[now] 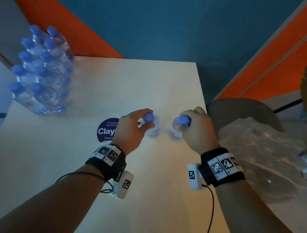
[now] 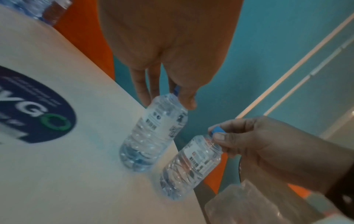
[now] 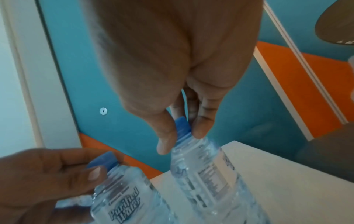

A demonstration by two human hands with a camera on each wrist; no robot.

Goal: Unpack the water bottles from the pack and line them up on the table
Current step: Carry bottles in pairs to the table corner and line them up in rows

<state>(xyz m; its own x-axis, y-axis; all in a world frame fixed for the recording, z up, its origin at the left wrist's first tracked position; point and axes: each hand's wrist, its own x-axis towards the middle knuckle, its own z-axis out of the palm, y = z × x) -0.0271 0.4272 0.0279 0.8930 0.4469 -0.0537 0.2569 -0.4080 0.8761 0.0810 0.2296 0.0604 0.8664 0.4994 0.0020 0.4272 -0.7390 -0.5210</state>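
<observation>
The head camera looks steeply down from above onto the worktop [image 1: 83, 165], both forearms reaching away from it. Each wrist camera sits close behind its own palm, facing along the fingers toward the worktop's far right corner. All three views share the two bottles [image 1: 152, 126] standing there; each wrist view also catches the opposite hand.

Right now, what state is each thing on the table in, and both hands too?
Left bottle: upright on the table, capped, gripped at the cap.
Right bottle: upright, capped, gripped at the cap, apart from the left one.
Left hand: pinches the left bottle's cap.
Right hand: pinches the right bottle's cap.
Other bottles: capped, standing in two rows at the far left.
Plastic wrap: crumpled, at the right edge.
</observation>
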